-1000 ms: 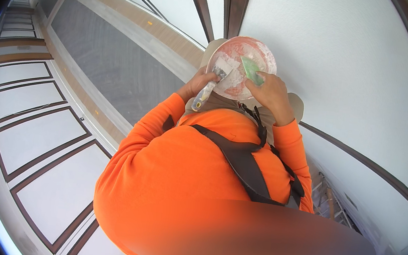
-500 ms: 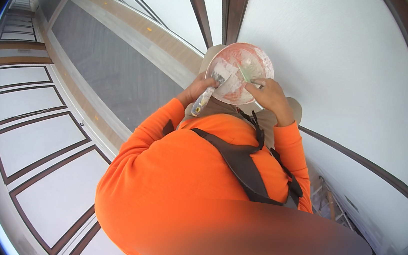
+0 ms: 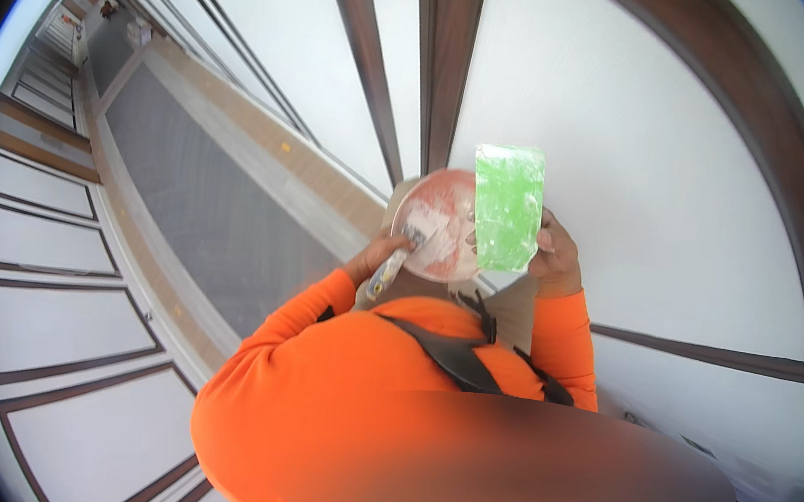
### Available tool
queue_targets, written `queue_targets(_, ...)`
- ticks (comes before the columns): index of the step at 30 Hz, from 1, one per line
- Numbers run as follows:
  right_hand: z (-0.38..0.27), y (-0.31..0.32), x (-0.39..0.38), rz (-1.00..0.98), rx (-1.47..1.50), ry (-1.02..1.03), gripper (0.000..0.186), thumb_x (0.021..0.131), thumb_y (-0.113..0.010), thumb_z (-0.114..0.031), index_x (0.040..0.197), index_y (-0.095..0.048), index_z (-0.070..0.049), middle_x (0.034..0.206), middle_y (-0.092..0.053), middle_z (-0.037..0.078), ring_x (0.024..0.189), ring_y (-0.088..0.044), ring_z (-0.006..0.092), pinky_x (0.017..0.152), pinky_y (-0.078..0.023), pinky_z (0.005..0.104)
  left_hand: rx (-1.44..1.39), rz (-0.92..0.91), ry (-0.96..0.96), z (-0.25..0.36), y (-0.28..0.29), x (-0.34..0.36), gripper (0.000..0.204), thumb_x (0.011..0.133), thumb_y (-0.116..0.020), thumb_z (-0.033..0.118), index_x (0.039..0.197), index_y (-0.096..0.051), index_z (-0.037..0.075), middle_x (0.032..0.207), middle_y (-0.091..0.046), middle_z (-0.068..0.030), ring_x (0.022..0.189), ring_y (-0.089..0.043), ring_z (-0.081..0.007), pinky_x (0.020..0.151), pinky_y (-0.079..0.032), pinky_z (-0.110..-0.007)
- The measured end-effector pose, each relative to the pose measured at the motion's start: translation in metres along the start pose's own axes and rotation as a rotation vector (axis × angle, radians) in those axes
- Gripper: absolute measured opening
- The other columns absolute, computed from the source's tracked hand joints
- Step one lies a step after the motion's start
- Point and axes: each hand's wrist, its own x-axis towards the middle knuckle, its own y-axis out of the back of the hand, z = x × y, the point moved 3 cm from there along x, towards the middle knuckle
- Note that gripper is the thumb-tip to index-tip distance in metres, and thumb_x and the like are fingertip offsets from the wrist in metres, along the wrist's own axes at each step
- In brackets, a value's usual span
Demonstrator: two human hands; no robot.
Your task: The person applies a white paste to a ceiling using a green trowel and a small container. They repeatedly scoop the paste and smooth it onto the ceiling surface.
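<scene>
The hands are apart, one on each side of the bowl (image 3: pixel 442 197), and both are closed on things. The bowl sits in front of the person's body, above beige trousers (image 3: pixel 517 310); what bears its weight cannot be told. It is round and reddish-pink inside, smeared with pale paste.

The left hand (image 3: pixel 379 250) is at the bowl's left rim, clamped on the scraper (image 3: pixel 386 275). The scraper lies aslant across that rim: its stained handle points out toward the person's lower left, and its blade end reaches in over the paste. How the fingers under the rim are set is hidden.

The right hand (image 3: pixel 558 257) grips the green card (image 3: pixel 507 207), a flat, roughly rectangular piece with white smears over its face and along its upper edge. The thumb side shows at the card's right edge, and fingertips show at its left. The card hides the right part of the bowl; whether the two touch cannot be told.

Orange sleeves (image 3: pixel 303 307) cover both forearms, and a dark strap (image 3: pixel 455 355) crosses the chest. Beyond the bowl stands a white wall (image 3: pixel 630 168) with brown trim (image 3: pixel 451 58); a grey floor (image 3: pixel 207 174) stretches away on the left.
</scene>
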Motion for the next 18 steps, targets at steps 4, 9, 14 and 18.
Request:
queue_targets(4,-0.039,-0.033,0.034,-0.144,-0.158,0.259,0.090,0.075,-0.086,-0.026,0.149,-0.044,0.006,0.142,-0.058,0.026,0.133,-0.057,0.0400,0.110,-0.048,0.0521,0.008,0.008,0.062,0.000,-0.001,0.000,0.050,0.085,-0.064,0.018,0.130,-0.060,-0.005,0.109,-0.069,-0.0101,0.095,-0.066,-0.0208,0.088,-0.053,-0.034)
queue_targets(9,-0.114,-0.115,0.082,-0.233,-0.337,0.645,0.098,0.081,-0.084,-0.010,0.159,-0.025,-0.006,0.154,-0.045,0.024,0.137,-0.053,0.0400,0.115,-0.044,0.0535,-0.007,0.026,0.076,-0.032,0.027,0.021,0.046,0.083,-0.066,0.023,0.121,-0.063,-0.004,0.096,-0.070,-0.0094,0.077,-0.067,-0.0200,0.070,-0.055,-0.033)
queue_targets(14,-0.191,-0.169,0.121,-0.262,-0.566,1.322,0.092,0.088,-0.079,-0.007,0.157,-0.018,-0.007,0.149,-0.045,0.019,0.139,-0.050,0.0356,0.115,-0.044,0.0505,-0.078,0.013,0.137,-0.039,0.033,0.027,0.045,0.083,-0.065,0.022,0.121,-0.063,-0.004,0.095,-0.070,-0.0096,0.078,-0.066,-0.0218,0.073,-0.054,-0.034)
queue_targets(18,-0.247,-0.206,0.133,-0.098,-0.570,1.624,0.076,0.092,-0.071,-0.008,0.153,-0.027,-0.007,0.138,-0.050,0.015,0.125,-0.058,0.0298,0.106,-0.049,0.0452,0.015,0.039,0.164,-0.017,0.017,0.016,0.045,0.084,-0.065,0.022,0.121,-0.063,-0.004,0.095,-0.069,-0.0109,0.078,-0.066,-0.0228,0.070,-0.054,-0.035)
